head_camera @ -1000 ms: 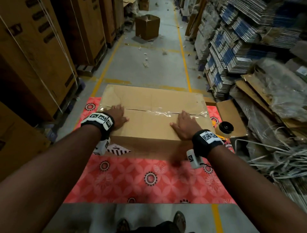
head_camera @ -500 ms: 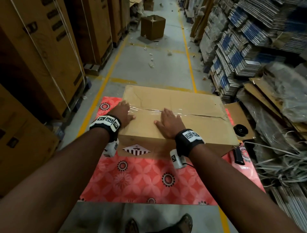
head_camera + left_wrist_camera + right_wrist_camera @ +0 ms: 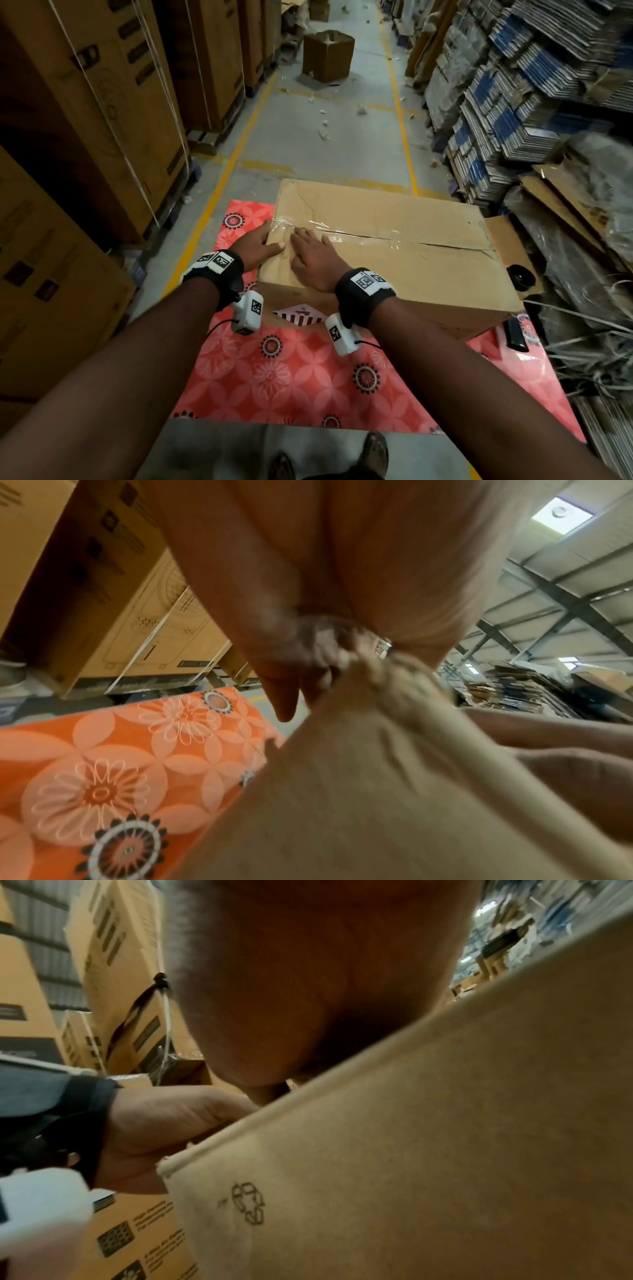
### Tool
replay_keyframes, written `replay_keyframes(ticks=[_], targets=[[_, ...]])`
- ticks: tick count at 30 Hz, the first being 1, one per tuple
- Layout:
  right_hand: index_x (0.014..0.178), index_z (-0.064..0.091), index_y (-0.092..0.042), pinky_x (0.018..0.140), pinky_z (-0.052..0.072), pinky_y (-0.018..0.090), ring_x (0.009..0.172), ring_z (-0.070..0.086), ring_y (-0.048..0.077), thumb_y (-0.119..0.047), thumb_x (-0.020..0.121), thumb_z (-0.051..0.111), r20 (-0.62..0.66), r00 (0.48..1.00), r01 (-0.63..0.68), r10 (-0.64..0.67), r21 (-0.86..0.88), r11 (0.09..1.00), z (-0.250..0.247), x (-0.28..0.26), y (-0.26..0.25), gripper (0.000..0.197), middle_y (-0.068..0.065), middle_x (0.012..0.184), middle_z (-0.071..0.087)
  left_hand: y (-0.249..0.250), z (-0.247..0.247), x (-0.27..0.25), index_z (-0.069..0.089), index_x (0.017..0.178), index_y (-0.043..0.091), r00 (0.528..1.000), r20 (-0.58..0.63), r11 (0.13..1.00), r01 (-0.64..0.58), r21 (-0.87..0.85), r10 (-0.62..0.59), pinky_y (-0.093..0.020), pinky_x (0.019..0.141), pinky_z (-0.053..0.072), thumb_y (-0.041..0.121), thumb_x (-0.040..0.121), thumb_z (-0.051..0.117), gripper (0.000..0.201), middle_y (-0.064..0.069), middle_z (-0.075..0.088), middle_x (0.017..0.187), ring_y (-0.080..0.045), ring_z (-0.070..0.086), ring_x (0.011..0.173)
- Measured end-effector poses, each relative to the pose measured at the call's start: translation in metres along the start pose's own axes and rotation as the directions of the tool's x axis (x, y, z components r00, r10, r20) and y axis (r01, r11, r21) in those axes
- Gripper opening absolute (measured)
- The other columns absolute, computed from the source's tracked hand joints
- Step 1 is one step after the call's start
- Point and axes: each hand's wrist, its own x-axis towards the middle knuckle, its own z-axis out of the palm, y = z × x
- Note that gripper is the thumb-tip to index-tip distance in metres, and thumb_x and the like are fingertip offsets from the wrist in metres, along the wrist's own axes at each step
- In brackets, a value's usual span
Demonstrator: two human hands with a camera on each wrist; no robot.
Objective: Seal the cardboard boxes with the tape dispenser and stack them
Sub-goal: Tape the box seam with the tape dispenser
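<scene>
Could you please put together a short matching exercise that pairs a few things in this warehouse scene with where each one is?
Things:
1. cardboard box
2. right hand
3. left hand
4. clear tape

Places:
A. at the box's left end, thumb on its top
B. on the red flowered mat
C. along the box's top seam
D. flat on the box top, beside the seam

Pairs: 1-B, 2-D, 3-A, 4-C
</scene>
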Motion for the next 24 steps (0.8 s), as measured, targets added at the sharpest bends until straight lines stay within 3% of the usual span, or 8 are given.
replay_keyframes(ticks=[3,6,11,14,17,20,22,24], targets=[[0.156,0.019,-0.005,0.12,0.007,0.051,0.153,0.009,0.028,-0.034,0.098,0.031,-0.001,1.0,-0.016,0.016,0.014,1.0,0.001,0.003,0.001,0.066,0.013,0.165,0.012,-0.004,-0.005,0.008,0.055,0.127,0.034,1.0,0.028,0.993,0.01,-0.122,-0.007,-0.045,0.1,0.047,0.048,0.075,0.06,0.054,-0.001,0.066,0.121,-0.022,0.062,0.112],[0.157,0.015,-0.005,0.122,0.004,0.051,0.154,0.005,0.026,-0.042,0.095,0.023,0.001,1.0,-0.022,0.022,-0.028,0.999,0.008,0.002,0.0,0.073,0.012,0.166,0.007,0.009,-0.001,0.016,0.066,0.103,0.02,0.994,-0.003,0.912,0.096,-0.4,-0.106,-0.043,0.099,0.043,0.028,0.097,0.049,0.02,-0.007,0.069,0.104,-0.025,0.063,0.096],[0.157,0.016,-0.009,0.122,0.002,0.049,0.154,0.003,0.023,-0.048,0.102,0.036,-0.068,0.997,-0.032,0.031,-0.014,0.999,0.014,-0.001,0.0,0.071,0.008,0.167,0.007,0.019,0.007,0.01,0.067,0.104,0.017,0.962,0.098,0.795,0.266,-0.545,-0.254,-0.038,0.091,0.05,0.049,0.102,0.033,0.048,-0.007,0.074,0.098,-0.025,0.067,0.096],[0.157,0.018,-0.009,0.122,0.003,0.048,0.154,0.006,0.022,-0.053,0.098,0.038,-0.106,0.994,-0.028,0.03,0.018,0.999,0.015,-0.002,0.0,0.076,0.007,0.167,0.01,0.004,0.004,-0.001,0.068,0.11,0.018,0.926,0.192,0.819,0.377,-0.433,-0.325,-0.036,0.085,0.054,0.07,0.092,0.033,0.065,-0.01,0.073,0.104,-0.025,0.069,0.098],[0.157,0.018,-0.009,0.123,0.005,0.048,0.153,0.007,0.022,-0.056,0.096,0.039,-0.14,0.99,-0.017,0.022,0.034,0.999,0.015,-0.003,0.0,0.08,0.007,0.166,0.011,-0.005,-0.011,0.004,0.069,0.109,0.009,0.952,0.115,0.89,0.307,-0.337,-0.285,-0.036,0.085,0.051,0.081,0.079,0.042,0.083,-0.013,0.072,0.097,-0.024,0.065,0.089],[0.157,0.018,-0.009,0.123,0.005,0.048,0.153,0.007,0.022,-0.059,0.094,0.038,-0.149,0.989,-0.015,0.021,0.041,0.999,0.015,-0.004,-0.001,0.083,0.007,0.166,0.011,0.004,-0.022,0.012,0.062,0.081,0.013,0.984,-0.068,0.958,0.143,-0.25,-0.165,-0.031,0.061,0.037,0.05,0.092,0.048,0.041,-0.001,0.052,0.063,-0.016,0.046,0.055],[0.156,0.022,-0.009,0.123,0.005,0.048,0.153,0.009,0.023,-0.06,0.093,0.036,-0.152,0.988,-0.013,0.018,0.03,0.999,0.014,-0.005,0.0,0.082,0.008,0.166,0.013,0.015,-0.021,0.006,0.054,0.065,0.024,0.981,-0.111,0.973,0.134,-0.188,-0.157,-0.035,0.06,0.034,0.043,0.09,0.052,0.031,-0.001,0.046,0.06,-0.018,0.039,0.055],[0.155,0.026,-0.009,0.122,0.005,0.049,0.153,0.01,0.023,-0.062,0.092,0.034,-0.149,0.988,-0.025,0.029,0.03,0.999,0.014,-0.004,-0.002,0.083,0.008,0.166,0.014,0.018,-0.021,0.0,0.049,0.065,0.026,0.997,-0.014,0.991,0.081,0.11,-0.08,-0.032,0.062,0.035,0.032,0.095,0.05,0.031,0.002,0.045,0.063,-0.016,0.04,0.056]])
